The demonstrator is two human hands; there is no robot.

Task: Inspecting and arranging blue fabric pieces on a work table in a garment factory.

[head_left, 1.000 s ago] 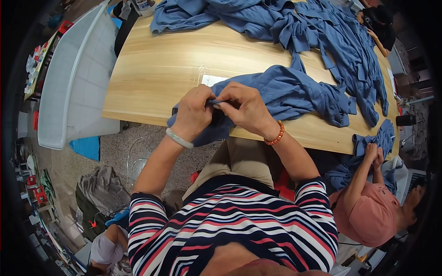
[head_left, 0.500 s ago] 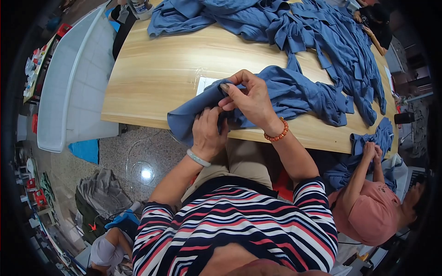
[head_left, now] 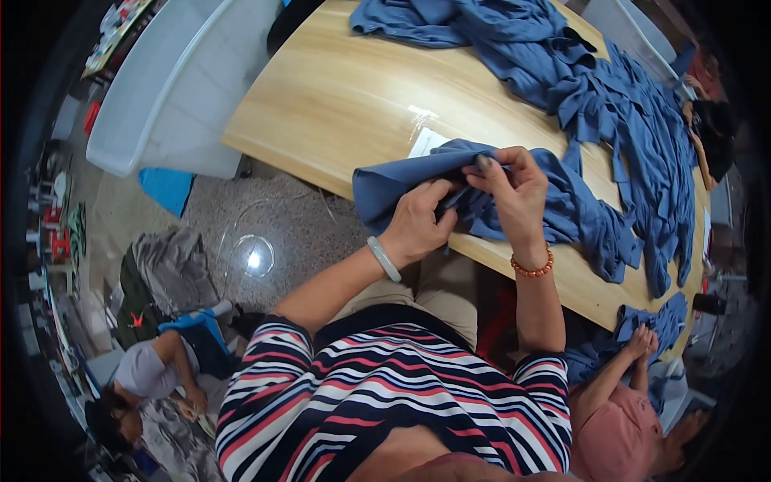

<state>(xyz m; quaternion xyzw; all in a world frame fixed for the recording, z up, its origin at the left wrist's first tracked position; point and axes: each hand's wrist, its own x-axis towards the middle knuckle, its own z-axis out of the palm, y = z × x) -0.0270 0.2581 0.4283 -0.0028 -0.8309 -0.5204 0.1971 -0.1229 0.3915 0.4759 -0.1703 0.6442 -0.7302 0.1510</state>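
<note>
A blue garment (head_left: 389, 186) lies along the near edge of the wooden table (head_left: 321, 96), its left end raised in my hands. My left hand (head_left: 414, 225), with a pale bangle at the wrist, is closed on the cloth from below. Just to its right, my right hand (head_left: 518, 193), wearing an orange bead bracelet, pinches the fabric's upper edge between thumb and fingers. The rest of the garment trails off to the right in loose folds. What lies inside the folded cloth between my fingertips is hidden.
More blue garments (head_left: 530, 56) are heaped across the table's far and right sides. A white paper (head_left: 426, 142) rests behind my hands. On the left stands a large white tub (head_left: 152, 96). Co-workers sit at right, in a pink top (head_left: 614, 438), and at lower left (head_left: 152, 369).
The view has turned, so table, tub and hands all appear shifted. Both hands keep hold of the same cloth, and its raised flap looks more stretched between them.
</note>
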